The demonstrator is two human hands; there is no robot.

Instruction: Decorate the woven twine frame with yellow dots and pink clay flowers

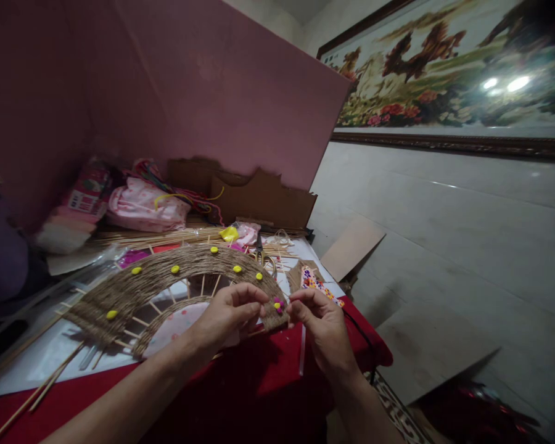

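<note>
A fan-shaped piece (152, 290), wound with brown twine over thin wooden sticks, lies on the table. Several yellow clay dots (175, 269) are spaced along its arc. At its right end one dot has magenta petals around it, forming a small flower (278, 304). My left hand (235, 311) hovers over that end, just left of the flower, thumb and forefinger pinched together. On the flower's other side, my right hand (322, 324) also has its fingertips pinched close. Anything in either pinch is too small or hidden to make out.
Scissors (259, 251) lie behind the fan. A flower-patterned piece (319, 287) is beyond my right hand. Bundled sticks (134, 237), bagged supplies (148, 206) and cardboard (254, 194) line the back. Red cloth (254, 382) covers the table's front edge.
</note>
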